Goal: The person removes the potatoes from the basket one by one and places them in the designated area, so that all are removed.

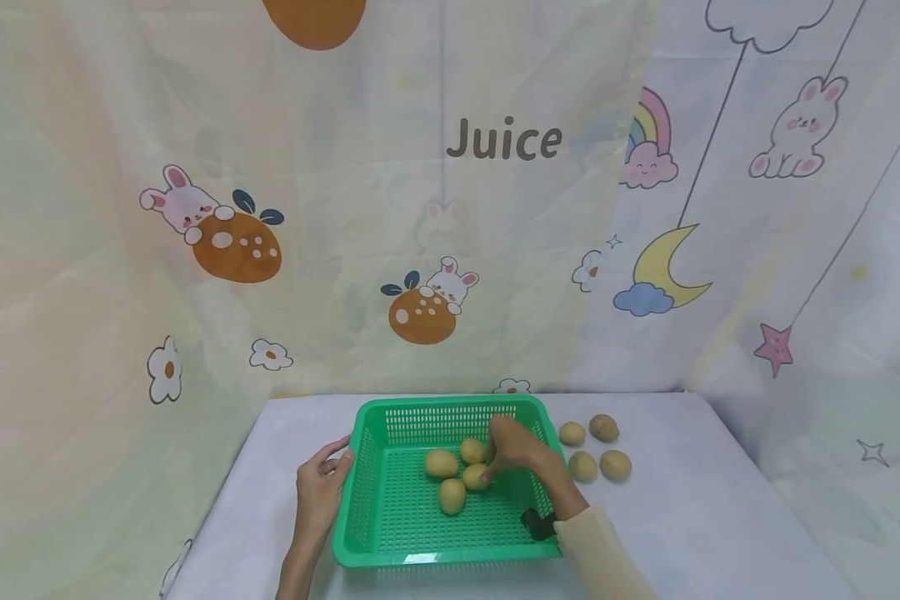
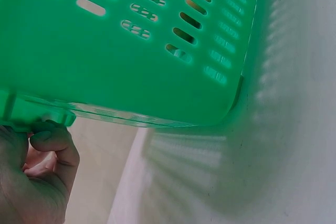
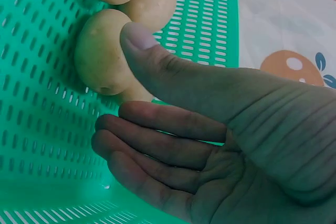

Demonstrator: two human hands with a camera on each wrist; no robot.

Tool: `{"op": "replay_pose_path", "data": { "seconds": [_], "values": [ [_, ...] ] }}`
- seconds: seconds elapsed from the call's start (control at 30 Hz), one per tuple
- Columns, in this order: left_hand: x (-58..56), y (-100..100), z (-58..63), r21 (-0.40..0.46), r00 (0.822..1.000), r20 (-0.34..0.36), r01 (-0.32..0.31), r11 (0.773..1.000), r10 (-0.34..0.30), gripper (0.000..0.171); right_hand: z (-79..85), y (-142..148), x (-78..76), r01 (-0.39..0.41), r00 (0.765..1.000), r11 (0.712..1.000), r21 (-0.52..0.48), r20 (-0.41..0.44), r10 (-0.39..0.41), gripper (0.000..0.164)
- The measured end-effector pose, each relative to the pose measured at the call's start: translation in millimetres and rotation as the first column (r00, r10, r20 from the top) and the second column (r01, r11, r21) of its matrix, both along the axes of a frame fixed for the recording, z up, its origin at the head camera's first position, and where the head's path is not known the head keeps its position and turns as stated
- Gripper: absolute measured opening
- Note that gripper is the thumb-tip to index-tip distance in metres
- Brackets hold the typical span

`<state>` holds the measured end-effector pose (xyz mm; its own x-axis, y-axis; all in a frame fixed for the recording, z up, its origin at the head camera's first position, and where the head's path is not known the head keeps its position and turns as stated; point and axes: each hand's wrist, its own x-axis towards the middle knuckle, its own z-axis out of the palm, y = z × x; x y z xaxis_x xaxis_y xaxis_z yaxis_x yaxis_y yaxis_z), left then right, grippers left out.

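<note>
A green plastic basket (image 1: pixel 412 530) with slotted walls stands on the table. My left hand (image 1: pixel 319 492) grips its left rim, the thumb and curled fingers at the edge in the left wrist view. Inside the basket lie several yellowish potatoes (image 1: pixel 441 464), grouped near the middle. Over their right side reaches my right hand (image 1: pixel 512 443). Its thumb (image 3: pixel 140 38) touches one potato (image 3: pixel 102 51) in the right wrist view, while the other fingers extend loosely, apart from the thumb. Another potato (image 3: pixel 137 93) is partly hidden behind this hand.
To the right of the basket, several more potatoes (image 1: pixel 582 466) sit close together on the white-covered table (image 1: pixel 690 517). A printed curtain (image 1: pixel 510 250) hangs behind the table and along its sides. A black device (image 1: pixel 537 525) is at the right wrist.
</note>
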<state>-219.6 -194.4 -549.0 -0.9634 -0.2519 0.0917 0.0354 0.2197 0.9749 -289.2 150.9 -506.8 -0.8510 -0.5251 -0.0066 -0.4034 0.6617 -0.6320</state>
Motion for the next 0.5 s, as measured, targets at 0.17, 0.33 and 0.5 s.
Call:
{"op": "replay_pose_path", "data": {
  "seconds": [0.17,0.33,0.5],
  "values": [
    [1.3,-1.1,-0.4,-0.002,1.0,0.007,0.001,1.0,-0.001,0.039,-2.1,-3.2,-0.9,0.024,0.998,0.999,0.037,0.059,-0.026,0.07],
    [2.9,-0.8,1.6,0.008,1.0,-0.001,0.008,1.0,-0.008,0.039,-36.7,1.9,-24.7,0.012,0.999,0.997,0.08,0.042,-0.015,0.061],
    [2.0,-0.2,0.6,0.003,1.0,-0.021,0.008,1.0,-0.008,0.038,-61.5,3.7,-43.0,0.051,0.995,0.991,0.127,0.074,-0.061,0.049]
  ]
}}
